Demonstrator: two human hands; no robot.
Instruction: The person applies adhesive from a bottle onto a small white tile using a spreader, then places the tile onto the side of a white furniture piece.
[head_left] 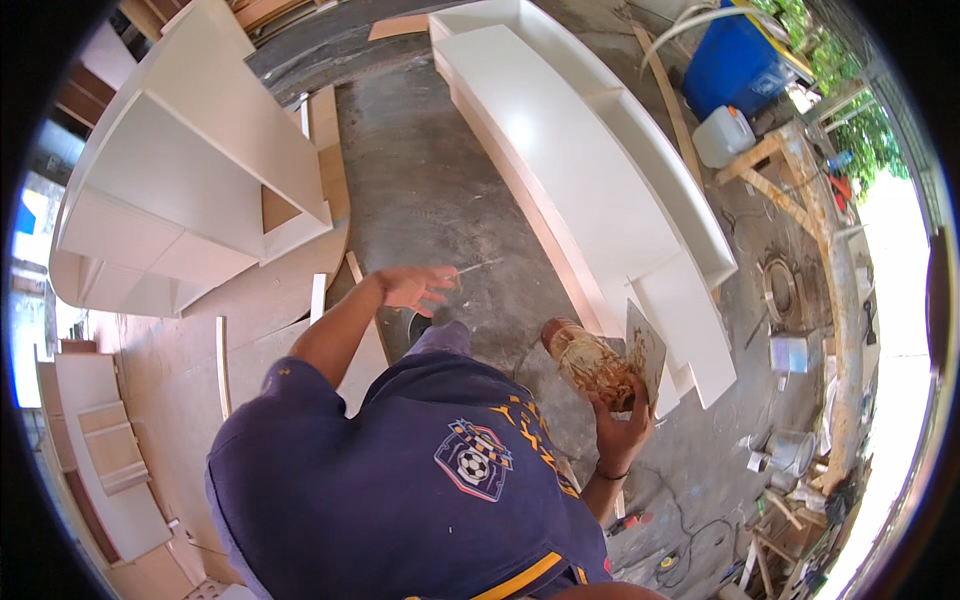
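My left hand (413,288) is out ahead of my body, over the grey floor, fingers partly spread. At its fingertips is a thin, pale tool (478,268), seen nearly edge-on and held by them; its kind is unclear. My right hand (622,430) grips the near end of a tilted can (590,362) smeared with brown, glue-like paste. A flat grey metal spreader (646,345) stands against the can on its right side, also at my right fingers. Just beyond it lies a long white cabinet (570,120) with a curved edge; the spreader overlaps it in view.
A tall white furniture unit (190,190) stands on the left, with wooden boards (328,150) beside it. To the right are a wooden trestle (800,190), a white jug (723,136), a blue bin (735,60), and a clear bucket (791,453). A dark cable (690,545) lies on the floor.
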